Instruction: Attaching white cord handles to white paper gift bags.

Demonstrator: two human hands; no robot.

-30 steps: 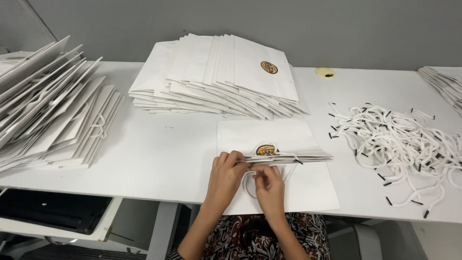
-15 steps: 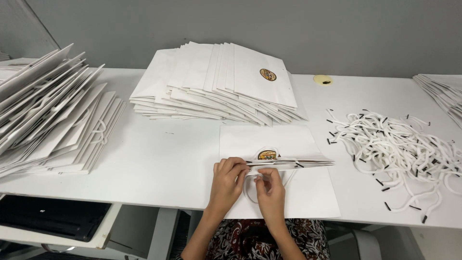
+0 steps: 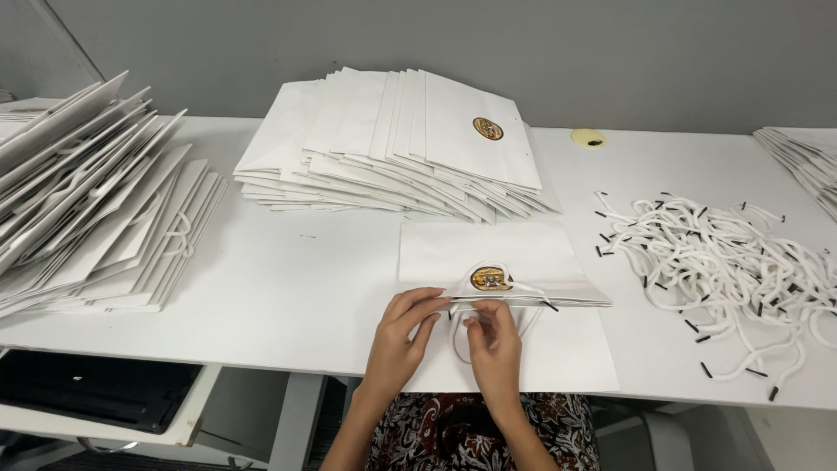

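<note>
A flat white paper bag with a round brown-and-yellow sticker lies at the table's near edge, its top folded toward me. My left hand pinches the folded top edge of the bag. My right hand pinches a white cord handle with black tips, which loops under the bag's edge between my two hands.
A fanned stack of white bags lies behind. Another stack with cord handles fills the left side. A heap of loose white cords lies to the right, a small yellow disc far right, and more bags at the right edge.
Both hands have stayed at the bag's folded top. The fingers have shifted slightly along the cord; the bag has not moved.
</note>
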